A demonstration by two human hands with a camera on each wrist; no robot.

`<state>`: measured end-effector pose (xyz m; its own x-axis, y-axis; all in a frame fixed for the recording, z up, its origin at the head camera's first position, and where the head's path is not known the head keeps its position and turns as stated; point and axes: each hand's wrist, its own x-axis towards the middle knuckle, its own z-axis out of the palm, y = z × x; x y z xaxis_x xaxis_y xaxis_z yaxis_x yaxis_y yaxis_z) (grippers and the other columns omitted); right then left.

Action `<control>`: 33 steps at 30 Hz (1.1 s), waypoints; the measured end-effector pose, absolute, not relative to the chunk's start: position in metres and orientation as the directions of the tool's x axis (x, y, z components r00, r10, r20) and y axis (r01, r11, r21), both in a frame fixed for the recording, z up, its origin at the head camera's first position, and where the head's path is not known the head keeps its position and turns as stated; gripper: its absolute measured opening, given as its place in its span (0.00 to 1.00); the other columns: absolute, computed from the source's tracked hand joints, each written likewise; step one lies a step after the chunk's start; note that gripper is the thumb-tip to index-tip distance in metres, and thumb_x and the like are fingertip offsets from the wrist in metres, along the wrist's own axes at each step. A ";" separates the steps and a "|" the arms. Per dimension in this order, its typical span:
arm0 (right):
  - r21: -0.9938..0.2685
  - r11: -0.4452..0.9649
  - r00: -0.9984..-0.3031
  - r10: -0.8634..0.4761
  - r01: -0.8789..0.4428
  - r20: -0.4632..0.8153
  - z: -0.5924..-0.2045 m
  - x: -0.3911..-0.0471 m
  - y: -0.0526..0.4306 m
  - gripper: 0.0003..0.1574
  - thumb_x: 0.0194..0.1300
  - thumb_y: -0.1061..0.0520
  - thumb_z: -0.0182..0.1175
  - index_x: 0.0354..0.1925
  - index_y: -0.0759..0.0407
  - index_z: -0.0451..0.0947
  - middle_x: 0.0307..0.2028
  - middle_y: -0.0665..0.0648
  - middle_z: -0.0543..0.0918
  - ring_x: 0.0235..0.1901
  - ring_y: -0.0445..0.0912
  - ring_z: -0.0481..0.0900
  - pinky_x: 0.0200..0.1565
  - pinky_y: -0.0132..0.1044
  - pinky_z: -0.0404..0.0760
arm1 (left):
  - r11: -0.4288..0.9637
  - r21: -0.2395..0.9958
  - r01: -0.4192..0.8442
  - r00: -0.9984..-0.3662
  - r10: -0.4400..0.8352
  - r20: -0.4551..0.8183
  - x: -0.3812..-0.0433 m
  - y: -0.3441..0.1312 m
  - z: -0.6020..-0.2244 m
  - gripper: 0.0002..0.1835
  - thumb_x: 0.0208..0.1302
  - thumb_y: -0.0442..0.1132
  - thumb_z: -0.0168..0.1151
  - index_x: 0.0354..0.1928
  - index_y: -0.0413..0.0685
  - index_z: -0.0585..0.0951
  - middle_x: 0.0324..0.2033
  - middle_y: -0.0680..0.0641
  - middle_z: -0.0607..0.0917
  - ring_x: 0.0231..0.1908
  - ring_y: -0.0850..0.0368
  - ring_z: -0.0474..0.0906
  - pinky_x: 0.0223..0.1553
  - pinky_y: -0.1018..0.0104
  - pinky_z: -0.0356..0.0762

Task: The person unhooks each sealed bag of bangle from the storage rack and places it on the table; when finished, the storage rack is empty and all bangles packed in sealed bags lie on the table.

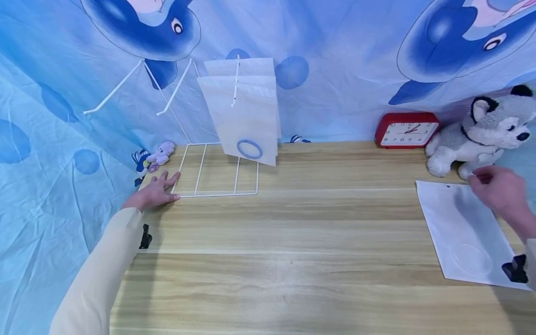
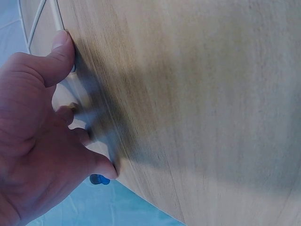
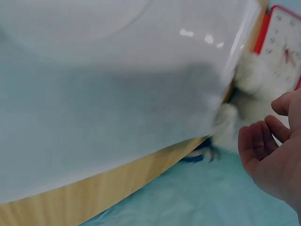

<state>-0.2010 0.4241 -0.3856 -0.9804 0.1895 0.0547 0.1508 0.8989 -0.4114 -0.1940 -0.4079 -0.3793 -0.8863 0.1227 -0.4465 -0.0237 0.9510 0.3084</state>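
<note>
A white wire rack [image 1: 215, 196] with upright hooks stands at the back left of the wooden table. Several flat whitish bags [image 1: 238, 109] hang from its right hook; the front one shows a blue ring [image 1: 249, 149]. My left hand [image 1: 156, 191] rests at the rack's left front corner, fingers spread, thumb touching the base wire [image 2: 57, 16]. At the right, another flat whitish bag [image 1: 444, 223] lies on the table, with a small hole at its top and a round outline lower down. Over its top right end hovers my right hand [image 1: 502, 190], fingers loosely bent, nothing visible in them.
A red square clock [image 1: 407, 130] stands at the back right beside a grey and white plush dog [image 1: 481, 130]. Near the left edge sits a small purple plush toy [image 1: 162, 152]. Blue patterned cloth [image 1: 335, 70] hangs behind the table [image 1: 293, 260] and along its left side.
</note>
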 end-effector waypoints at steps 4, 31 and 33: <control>-0.414 0.910 -0.993 0.080 0.037 0.085 -0.373 -0.202 0.398 0.18 0.70 0.61 0.54 0.47 0.79 0.73 0.39 0.78 0.77 0.34 0.65 0.75 0.23 0.41 0.74 | 0.952 0.304 -0.029 -0.888 0.115 -0.446 -0.193 -0.408 -0.377 0.46 0.72 0.50 0.58 0.78 0.43 0.43 0.72 0.21 0.33 0.66 0.14 0.27 0.57 0.16 0.34; -0.789 0.494 -0.906 -0.384 -0.366 0.180 -0.297 -0.229 0.191 0.18 0.69 0.63 0.64 0.56 0.64 0.79 0.48 0.65 0.83 0.37 0.43 0.85 0.36 0.31 0.84 | 0.949 0.315 -0.027 -0.892 0.120 -0.437 -0.193 -0.410 -0.381 0.45 0.71 0.51 0.58 0.78 0.45 0.44 0.72 0.22 0.33 0.67 0.15 0.27 0.57 0.16 0.33; -0.803 0.458 -0.897 -0.395 -0.381 0.200 -0.292 -0.232 0.178 0.20 0.69 0.62 0.64 0.58 0.64 0.78 0.49 0.65 0.83 0.39 0.44 0.85 0.36 0.31 0.84 | 0.948 0.316 -0.027 -0.893 0.120 -0.434 -0.193 -0.411 -0.381 0.45 0.71 0.51 0.59 0.78 0.44 0.44 0.72 0.22 0.34 0.67 0.15 0.27 0.56 0.16 0.33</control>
